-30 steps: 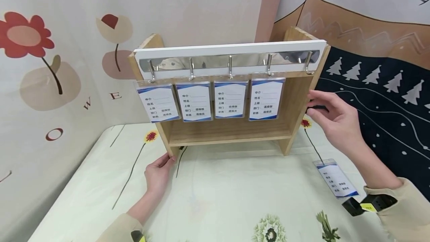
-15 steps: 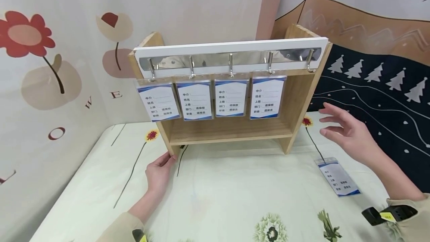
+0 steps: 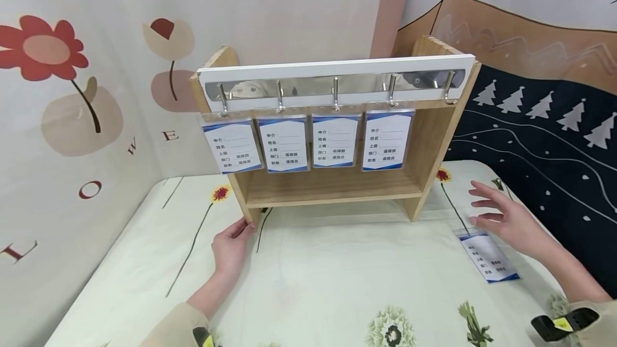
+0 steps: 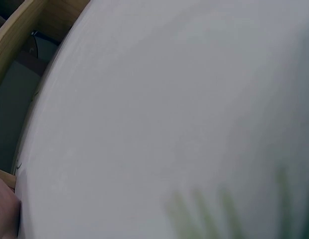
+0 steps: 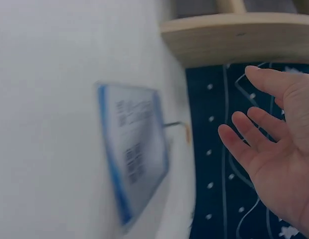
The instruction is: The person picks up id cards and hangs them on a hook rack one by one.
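Observation:
A wooden shelf (image 3: 332, 191) stands on the table, with a white hook rail (image 3: 337, 66) across its upper front. Several badge holders with blue-edged cards hang side by side from the hooks, the rightmost hanging badge (image 3: 388, 141) among them; the hook at the far right (image 3: 449, 90) bears none. My left hand (image 3: 230, 248) grips the foot of the shelf's left side panel. Out to the right, my right hand (image 3: 513, 224) hovers with fingers loosely bent and nothing in them. Just below it a loose badge (image 3: 489, 258) lies flat on the table, also seen as a badge (image 5: 134, 149) in the right wrist view.
A pale flowered cloth (image 3: 308, 272) covers the table. Behind it hangs a light curtain (image 3: 299, 9) with flower prints, and a dark tree-printed cloth (image 3: 535, 138) hangs at the right, close beside my right hand.
My right hand has let go of the shelf's right side, drawn away to the right and lowered toward the loose badge. The left hand keeps its grip on the shelf foot.

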The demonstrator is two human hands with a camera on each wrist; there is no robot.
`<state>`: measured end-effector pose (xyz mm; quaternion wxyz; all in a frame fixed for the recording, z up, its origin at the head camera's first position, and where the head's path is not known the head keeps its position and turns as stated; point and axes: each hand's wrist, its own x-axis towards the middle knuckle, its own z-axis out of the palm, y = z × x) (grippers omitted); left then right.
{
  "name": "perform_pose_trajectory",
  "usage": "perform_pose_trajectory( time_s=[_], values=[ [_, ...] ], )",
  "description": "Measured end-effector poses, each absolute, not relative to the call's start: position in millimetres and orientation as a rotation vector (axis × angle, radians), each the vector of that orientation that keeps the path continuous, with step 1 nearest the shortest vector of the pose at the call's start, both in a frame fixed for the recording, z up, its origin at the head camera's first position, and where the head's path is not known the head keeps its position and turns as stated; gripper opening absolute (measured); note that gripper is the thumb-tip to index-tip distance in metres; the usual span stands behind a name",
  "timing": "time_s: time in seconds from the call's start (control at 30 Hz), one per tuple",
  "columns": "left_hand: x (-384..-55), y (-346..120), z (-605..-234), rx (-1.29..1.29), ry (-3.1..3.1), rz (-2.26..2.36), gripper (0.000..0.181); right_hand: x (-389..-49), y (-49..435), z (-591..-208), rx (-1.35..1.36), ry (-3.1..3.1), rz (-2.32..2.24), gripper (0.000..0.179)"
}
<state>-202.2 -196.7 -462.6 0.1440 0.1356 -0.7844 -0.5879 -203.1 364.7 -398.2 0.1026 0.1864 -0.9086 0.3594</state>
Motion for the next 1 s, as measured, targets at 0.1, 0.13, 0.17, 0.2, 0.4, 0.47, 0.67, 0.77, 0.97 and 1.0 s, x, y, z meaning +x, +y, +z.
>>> perform_pose_trajectory(
  time_s=[0.1, 0.13, 0.17, 0.2, 0.4, 0.47, 0.67, 0.77, 0.97, 1.0],
  values=[
    [-202, -196, -463, 0.393, -2.267, -1.693, 0.036, -203, 371, -408, 0.539, -2.697, 1.057, 0.078],
    [-203, -195, -463, 0.395, -2.265, -1.694, 0.036, -204, 373, -410, 0.529, -2.709, 1.057, 0.078],
    [-203, -195, -463, 0.396, -2.263, -1.695, 0.036, -204, 375, -413, 0.521, -2.722, 1.060, 0.078],
    [-203, -195, -463, 0.396, -2.257, -1.702, 0.036, -205, 377, -415, 0.510, -2.735, 1.059, 0.079],
    [-204, -196, -464, 0.384, -2.235, -1.718, 0.035, -206, 388, -424, 0.379, -2.880, 1.019, 0.085],
    [-204, -196, -464, 0.383, -2.239, -1.714, 0.035, -205, 391, -427, 0.335, -2.933, 1.007, 0.088],
    [-203, -196, -463, 0.391, -2.252, -1.707, 0.036, -205, 394, -433, 0.292, -3.000, 0.989, 0.090],
    [-203, -196, -463, 0.393, -2.235, -1.717, 0.036, -205, 394, -434, 0.298, -3.010, 0.964, 0.088],
    [-203, -196, -463, 0.382, -2.221, -1.730, 0.035, -206, 390, -432, 0.319, -3.043, 0.905, 0.086],
    [-203, -196, -463, 0.382, -2.223, -1.729, 0.035, -206, 389, -431, 0.318, -3.051, 0.894, 0.086]
  ],
)
